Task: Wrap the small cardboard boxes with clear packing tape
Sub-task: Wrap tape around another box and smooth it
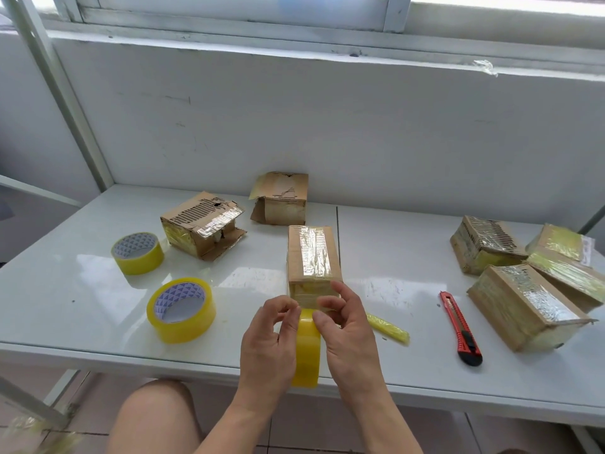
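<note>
A yellowish roll of clear tape (307, 348) stands on edge between my hands at the table's front edge. My left hand (266, 348) grips its left side, fingers curled over the top. My right hand (347, 335) holds the right side, thumb and fingertips picking at the top of the roll. Just beyond them lies a small cardboard box (312, 257) with a tape strip along its top. Two open, partly taped boxes (201, 224) (281, 198) sit further back.
Two more tape rolls (181, 309) (137, 253) lie flat at the left. A red box cutter (460, 327) and a crumpled tape scrap (388, 327) lie to the right. Three taped boxes (523, 306) (484, 244) (566, 260) cluster at far right. My knee (154, 417) shows below the white table (82, 290).
</note>
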Tool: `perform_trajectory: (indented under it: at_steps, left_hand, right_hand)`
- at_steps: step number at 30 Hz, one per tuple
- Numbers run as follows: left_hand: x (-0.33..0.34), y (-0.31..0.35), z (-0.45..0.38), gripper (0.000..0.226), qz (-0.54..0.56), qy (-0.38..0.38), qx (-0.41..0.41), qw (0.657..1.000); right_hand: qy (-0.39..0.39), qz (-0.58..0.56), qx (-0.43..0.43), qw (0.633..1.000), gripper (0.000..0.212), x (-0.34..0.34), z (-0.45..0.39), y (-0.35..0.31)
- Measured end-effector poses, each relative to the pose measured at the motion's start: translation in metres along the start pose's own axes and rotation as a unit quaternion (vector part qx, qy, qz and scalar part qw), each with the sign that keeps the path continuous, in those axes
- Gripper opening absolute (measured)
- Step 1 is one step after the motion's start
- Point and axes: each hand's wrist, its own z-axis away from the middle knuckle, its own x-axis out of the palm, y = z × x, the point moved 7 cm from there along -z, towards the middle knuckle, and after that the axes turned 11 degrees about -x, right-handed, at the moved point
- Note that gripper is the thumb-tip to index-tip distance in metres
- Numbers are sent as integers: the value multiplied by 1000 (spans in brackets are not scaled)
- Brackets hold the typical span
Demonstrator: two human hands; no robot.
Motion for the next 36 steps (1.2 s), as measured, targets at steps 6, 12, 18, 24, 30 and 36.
perform_trajectory:
  at_steps: [6, 12, 18, 24, 30, 36]
  left_hand:
    - [3, 3, -5, 35, -36, -34, 28, 998]
    - [2, 7, -5, 36, -43, -38, 34, 998]
    - [1, 8, -4, 29, -43, -44, 22, 998]
    - [2, 9, -3, 33, -60, -42, 34, 997]
    - [-2, 3, 1, 9, -116, 17, -1, 993]
    - [3, -8, 4, 27, -70, -102, -200, 972]
  right_hand:
    - [1, -17, -12, 1000, 41, 3, -1, 0]
    - [-4, -19, -14, 1000, 33, 3, 1, 2]
    - [-15, -29, -2, 999, 22, 3, 1, 2]
    - [-30, 6, -21, 999, 16, 2, 0, -4]
    - [-52, 73, -22, 996, 18, 6, -4, -5]
    - [-41, 20, 27, 999, 21, 11, -6, 3]
